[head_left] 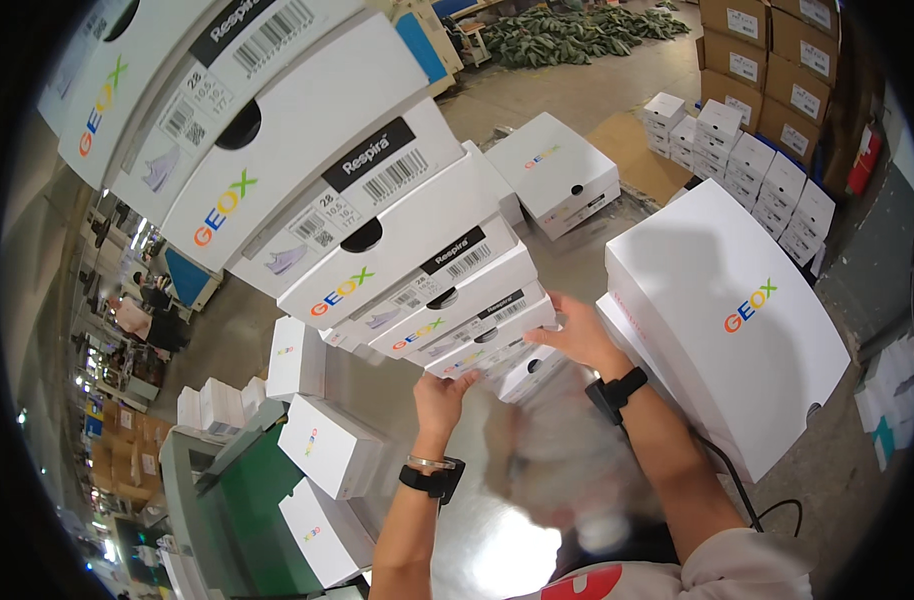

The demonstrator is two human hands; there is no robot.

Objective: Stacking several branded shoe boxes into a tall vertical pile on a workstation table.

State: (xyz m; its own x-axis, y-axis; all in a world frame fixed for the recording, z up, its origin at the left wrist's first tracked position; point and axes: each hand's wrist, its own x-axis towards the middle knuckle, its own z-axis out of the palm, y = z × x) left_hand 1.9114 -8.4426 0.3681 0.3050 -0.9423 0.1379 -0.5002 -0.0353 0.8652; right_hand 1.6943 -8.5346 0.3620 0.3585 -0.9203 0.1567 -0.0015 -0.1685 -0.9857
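Note:
A tall stack of white shoe boxes (327,240) rises in front of me, leaning toward the upper left of the view. Each box end has colourful lettering and a label with a barcode and a shoe drawing. Low on the stack, my left hand (440,403) grips a shoe box (477,352) near its left corner, thumb on the front and the other fingers mostly hidden. My right hand (583,335) holds the same part from the right side, its thumb across the front. One more box (532,375) shows beneath, close to the shiny metal table (447,545).
Large white boxes (722,330) stand close on my right. White boxes (332,445) line the left beside a green conveyor belt (262,515). Beyond the table are another white box (552,165), small box stacks (747,160), brown cartons (767,70) and a green heap (577,35). A black cable (742,490) hangs at right.

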